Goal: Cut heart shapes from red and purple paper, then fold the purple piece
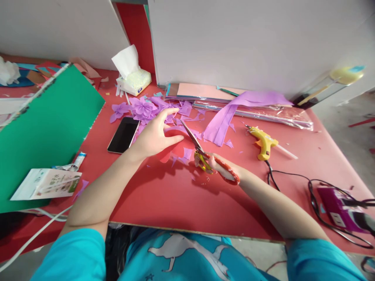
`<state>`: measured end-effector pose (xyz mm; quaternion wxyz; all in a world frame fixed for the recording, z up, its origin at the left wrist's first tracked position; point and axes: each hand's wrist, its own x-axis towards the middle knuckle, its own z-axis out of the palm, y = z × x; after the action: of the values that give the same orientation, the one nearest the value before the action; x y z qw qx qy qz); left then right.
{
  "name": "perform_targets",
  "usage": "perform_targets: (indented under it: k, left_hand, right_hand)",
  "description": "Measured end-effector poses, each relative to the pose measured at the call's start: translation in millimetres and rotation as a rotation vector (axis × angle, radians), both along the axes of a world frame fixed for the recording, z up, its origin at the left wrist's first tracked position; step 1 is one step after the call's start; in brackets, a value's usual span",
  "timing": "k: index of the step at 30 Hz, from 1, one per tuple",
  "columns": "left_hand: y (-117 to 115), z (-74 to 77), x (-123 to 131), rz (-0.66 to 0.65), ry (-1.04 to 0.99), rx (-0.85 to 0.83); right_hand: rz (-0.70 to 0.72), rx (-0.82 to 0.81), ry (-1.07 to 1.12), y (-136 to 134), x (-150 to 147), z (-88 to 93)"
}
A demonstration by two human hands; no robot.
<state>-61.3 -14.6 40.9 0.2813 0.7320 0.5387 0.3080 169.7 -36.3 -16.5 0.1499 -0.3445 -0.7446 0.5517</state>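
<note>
My left hand [156, 134] is over the red table, its index finger and thumb spread. A piece of red paper [175, 143] shows at its thumb, hard to tell from the tabletop; the other fingers are mostly hidden, and the paper seems held by them. In my right hand [215, 164] are scissors [193, 137] with orange-red and yellow handles, blades pointing up and left toward the left fingertips. Behind the left hand lie purple paper flowers [143, 109] and cut scraps. A long folded purple strip [221, 123] is beyond the scissors.
A phone [123, 135] lies beside my left wrist. A tissue pack [134, 81] stands at the back. Right are a yellow glue gun [265, 142] and a purple power strip [340, 208] with cables. Wrapped paper packs [258, 117] line the wall; a green board [55, 128] stands left.
</note>
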Motion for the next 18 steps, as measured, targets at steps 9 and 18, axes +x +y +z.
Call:
perform_targets:
  k: [9, 18]
  left_hand:
    - [-1.1, 2.1, 0.0, 0.01, -0.017, -0.01]
    - [-1.0, 1.6, 1.1, 0.015, -0.018, -0.01]
  right_hand:
    - [-0.015, -0.042, 0.011, -1.2, -0.7, 0.0]
    - [-0.071, -0.073, -0.025, -4.7, -3.0, 1.1]
